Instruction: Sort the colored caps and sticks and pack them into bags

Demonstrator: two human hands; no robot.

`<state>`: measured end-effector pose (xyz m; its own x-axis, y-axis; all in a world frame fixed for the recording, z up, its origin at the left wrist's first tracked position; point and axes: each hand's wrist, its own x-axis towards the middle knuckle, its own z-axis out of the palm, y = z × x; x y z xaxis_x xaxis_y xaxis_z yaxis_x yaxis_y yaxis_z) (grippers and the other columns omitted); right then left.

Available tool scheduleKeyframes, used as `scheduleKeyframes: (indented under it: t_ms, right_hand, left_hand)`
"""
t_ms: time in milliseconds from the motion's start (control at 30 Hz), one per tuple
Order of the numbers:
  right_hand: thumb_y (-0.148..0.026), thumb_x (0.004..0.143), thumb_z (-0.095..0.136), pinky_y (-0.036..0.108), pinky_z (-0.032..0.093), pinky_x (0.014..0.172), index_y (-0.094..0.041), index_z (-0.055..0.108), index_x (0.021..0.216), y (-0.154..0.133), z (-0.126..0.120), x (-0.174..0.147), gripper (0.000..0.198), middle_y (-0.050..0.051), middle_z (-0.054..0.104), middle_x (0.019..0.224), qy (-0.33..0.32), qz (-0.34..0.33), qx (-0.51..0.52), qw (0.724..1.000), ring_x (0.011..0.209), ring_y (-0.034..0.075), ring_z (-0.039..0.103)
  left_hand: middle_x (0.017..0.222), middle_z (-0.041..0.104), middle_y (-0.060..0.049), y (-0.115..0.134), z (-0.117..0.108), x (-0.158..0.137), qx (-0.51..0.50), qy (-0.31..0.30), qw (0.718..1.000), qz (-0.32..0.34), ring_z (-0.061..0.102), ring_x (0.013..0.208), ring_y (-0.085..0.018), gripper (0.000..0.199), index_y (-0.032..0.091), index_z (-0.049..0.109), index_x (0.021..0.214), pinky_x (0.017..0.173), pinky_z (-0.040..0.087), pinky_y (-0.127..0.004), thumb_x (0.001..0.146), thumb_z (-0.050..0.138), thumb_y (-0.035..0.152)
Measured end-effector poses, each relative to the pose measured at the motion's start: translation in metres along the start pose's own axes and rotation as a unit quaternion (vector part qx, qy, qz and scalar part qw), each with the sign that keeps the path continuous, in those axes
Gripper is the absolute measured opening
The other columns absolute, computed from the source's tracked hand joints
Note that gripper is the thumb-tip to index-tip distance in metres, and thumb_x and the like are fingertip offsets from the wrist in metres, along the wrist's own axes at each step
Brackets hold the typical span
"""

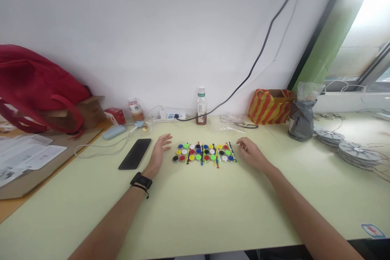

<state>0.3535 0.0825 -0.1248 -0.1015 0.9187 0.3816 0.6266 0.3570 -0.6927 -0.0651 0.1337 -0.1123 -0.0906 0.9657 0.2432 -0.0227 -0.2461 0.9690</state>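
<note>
Several round button-like pieces (pixel 198 151) with coloured tops lie in rows on the pale green table (pixel 195 203). Between them run bundles of thin coloured strips (pixel 217 156), perhaps cable ties, laid roughly front to back. My left hand (pixel 159 150) is just left of the rows, fingers apart and holding nothing; a dark watch and a black band sit on that wrist. On the other side, my right hand (pixel 251 152) rests at the right end of the rows, its fingers curled loosely inward. Whether anything is between those fingertips is hidden.
A black phone (pixel 135 154) lies left of my left hand. Along the wall stand a bottle (pixel 201 107), a power strip (pixel 170 114) and a striped bag (pixel 269 106). Stacked grey reels (pixel 359 154) sit at right. A red backpack (pixel 39 85) and papers (pixel 27 158) are at left.
</note>
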Motion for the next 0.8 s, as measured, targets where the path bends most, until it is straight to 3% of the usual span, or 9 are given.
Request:
scheduleKeyframes:
  t_ms: [100, 267, 367, 533, 800]
  right_hand:
    - [-0.029, 0.092, 0.053, 0.034, 0.049, 0.073, -0.022, 0.066, 0.094, 0.000, -0.001, 0.000, 0.015, 0.007, 0.066, 0.093, -0.064, -0.017, -0.035, 0.997, 0.081, 0.021, 0.060]
    - [-0.027, 0.091, 0.058, 0.033, 0.050, 0.074, -0.023, 0.072, 0.090, -0.002, 0.002, 0.001, 0.014, 0.007, 0.068, 0.096, -0.071, -0.024, -0.055, 0.996, 0.086, 0.021, 0.063]
    - [-0.025, 0.091, 0.058, 0.032, 0.051, 0.077, -0.023, 0.071, 0.092, -0.004, 0.004, 0.002, 0.013, 0.007, 0.068, 0.097, -0.080, -0.020, -0.053, 0.995, 0.089, 0.022, 0.064]
    - [-0.019, 0.089, 0.055, 0.030, 0.049, 0.078, -0.022, 0.066, 0.091, -0.011, 0.005, 0.000, 0.012, 0.006, 0.069, 0.096, -0.078, -0.009, -0.108, 0.991, 0.088, 0.020, 0.063]
    - [-0.014, 0.080, 0.055, 0.028, 0.038, 0.066, -0.022, 0.057, 0.080, -0.015, 0.000, -0.001, 0.009, 0.002, 0.068, 0.080, -0.047, 0.038, -0.171, 0.983, 0.072, 0.018, 0.059]
  left_hand:
    - [0.138, 0.065, -0.016, 0.000, 0.000, 0.000, 0.042, -0.003, 0.999, -0.002, 0.060, 0.120, -0.031, 0.060, 0.018, 0.071, 0.116, 0.095, 0.049, -0.045, 0.094, 0.041, 0.065]
    - [0.132, 0.070, -0.016, 0.013, 0.005, -0.009, 0.130, -0.016, 0.991, 0.017, 0.062, 0.122, -0.033, 0.079, 0.017, 0.081, 0.087, 0.100, 0.050, -0.047, 0.099, 0.024, 0.070]
    - [0.123, 0.075, -0.013, 0.020, 0.007, -0.013, 0.189, -0.013, 0.980, 0.065, 0.065, 0.119, -0.032, 0.075, 0.020, 0.078, 0.066, 0.108, 0.045, -0.048, 0.100, 0.032, 0.069]
    - [0.120, 0.076, -0.011, 0.019, 0.004, -0.013, 0.187, -0.016, 0.979, 0.081, 0.064, 0.123, -0.031, 0.053, 0.021, 0.073, 0.056, 0.115, 0.038, -0.045, 0.094, 0.056, 0.055]
    - [0.116, 0.078, -0.007, 0.015, 0.000, -0.010, 0.168, 0.009, 0.984, 0.059, 0.065, 0.118, -0.030, 0.050, 0.023, 0.058, 0.036, 0.110, 0.043, -0.042, 0.084, 0.051, 0.032]
